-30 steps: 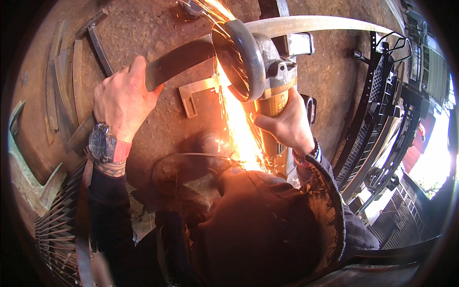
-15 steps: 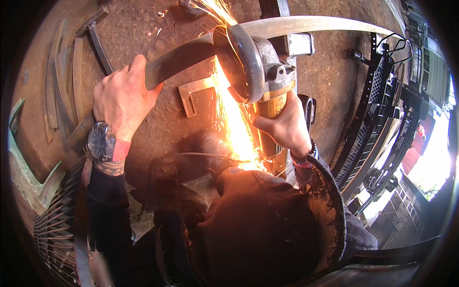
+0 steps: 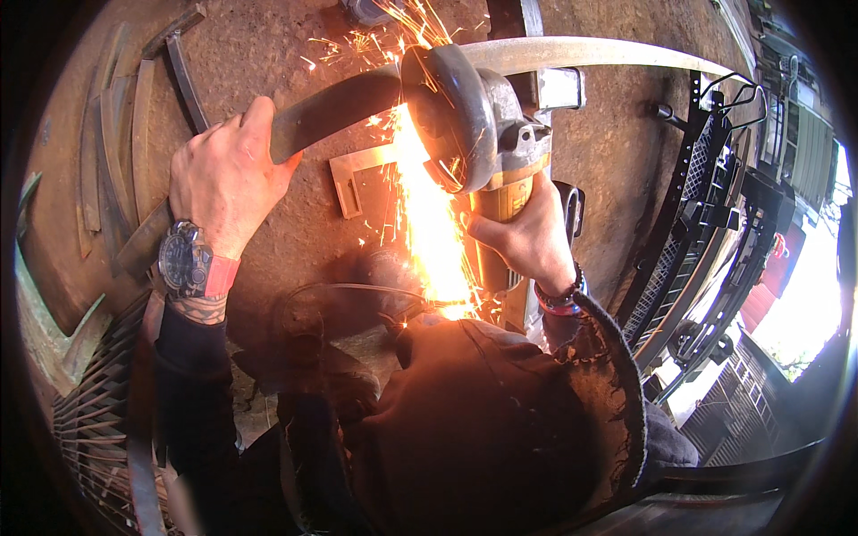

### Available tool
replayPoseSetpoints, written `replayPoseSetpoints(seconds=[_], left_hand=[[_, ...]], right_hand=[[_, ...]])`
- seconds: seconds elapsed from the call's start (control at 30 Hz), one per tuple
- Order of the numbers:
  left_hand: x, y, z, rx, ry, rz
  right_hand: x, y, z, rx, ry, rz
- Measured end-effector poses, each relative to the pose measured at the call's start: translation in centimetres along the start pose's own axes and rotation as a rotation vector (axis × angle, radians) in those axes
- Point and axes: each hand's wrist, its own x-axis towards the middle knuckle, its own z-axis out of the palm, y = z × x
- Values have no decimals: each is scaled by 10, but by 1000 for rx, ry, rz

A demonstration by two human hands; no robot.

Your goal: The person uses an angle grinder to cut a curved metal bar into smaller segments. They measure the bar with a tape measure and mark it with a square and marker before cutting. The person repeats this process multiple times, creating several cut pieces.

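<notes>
My left hand (image 3: pixel 223 174) is closed around the near end of a long flat metal bar (image 3: pixel 331 112). Beyond the grinder, the bar's paler stretch (image 3: pixel 599 52) runs off to the right. My right hand (image 3: pixel 536 237) grips the yellow body of an angle grinder (image 3: pixel 514 192), thumb across it. The grinder's dark round guard (image 3: pixel 474 121) hides the spot where the disc meets the bar. Bright sparks (image 3: pixel 429 214) stream down toward my dark apron (image 3: pixel 474 402), and a smaller spray flies off above the guard.
On the brown floor lies a small angled metal piece (image 3: pixel 347 183). Flat metal strips (image 3: pixel 116 143) are piled at the left, above a row of thin bars (image 3: pixel 98 402). A metal support (image 3: pixel 559 89) stands under the bar. Black metal frames (image 3: pixel 688 214) line the right side.
Sparks above the guard have spread wider, and the lower stream is broader. My left hand and the bar's near end sit slightly further left; the grinder stays nearly in place.
</notes>
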Motion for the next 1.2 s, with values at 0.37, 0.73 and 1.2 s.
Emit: replayPoseSetpoints(seconds=[0.37, 0.73, 1.2], left_hand=[[-1, -1, 1, 5, 7, 2], [-1, -2, 1, -18, -1, 11], [0, -5, 4, -31, -10, 15]], right_hand=[[1, -2, 0, 12, 5, -4], [3, -2, 1, 16, 7, -7], [5, -2, 1, -4, 7, -12]])
